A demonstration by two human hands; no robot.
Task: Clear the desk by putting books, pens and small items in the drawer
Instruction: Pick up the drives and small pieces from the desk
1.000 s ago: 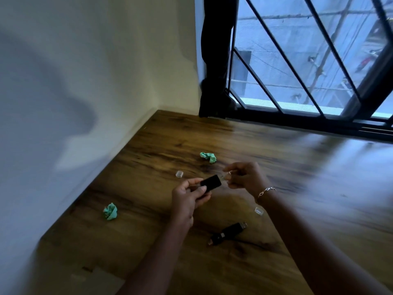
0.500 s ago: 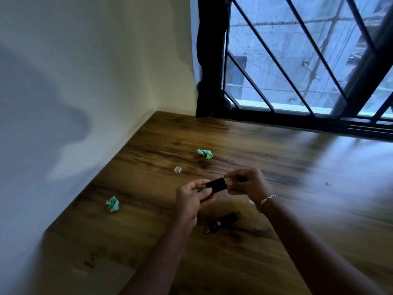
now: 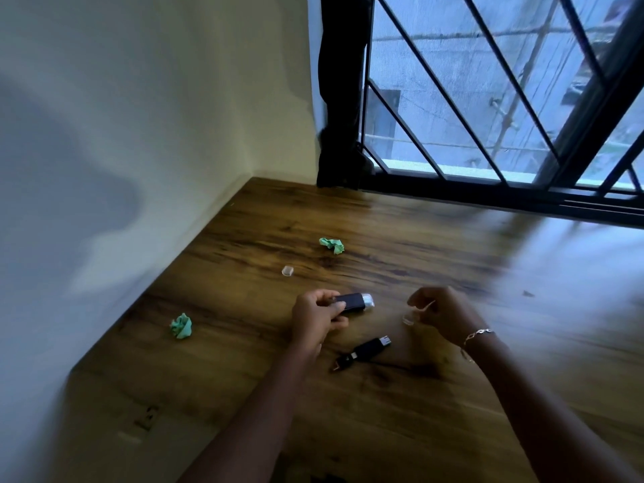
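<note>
Dim daylight from the window (image 3: pixel 488 99), soft shadow across the wall (image 3: pixel 104 151), right side motion-blurred, edges warped.

A pale wall (image 3: pixel 139 99) runs along the left edge of the worktop (image 3: pixel 383 430), and a soft grey shadow lies on it. Behind the far edge stands a window (image 3: pixel 488 99) with black diagonal bars. A dark curtain (image 3: pixel 343 81) hangs at the far left corner.
</note>
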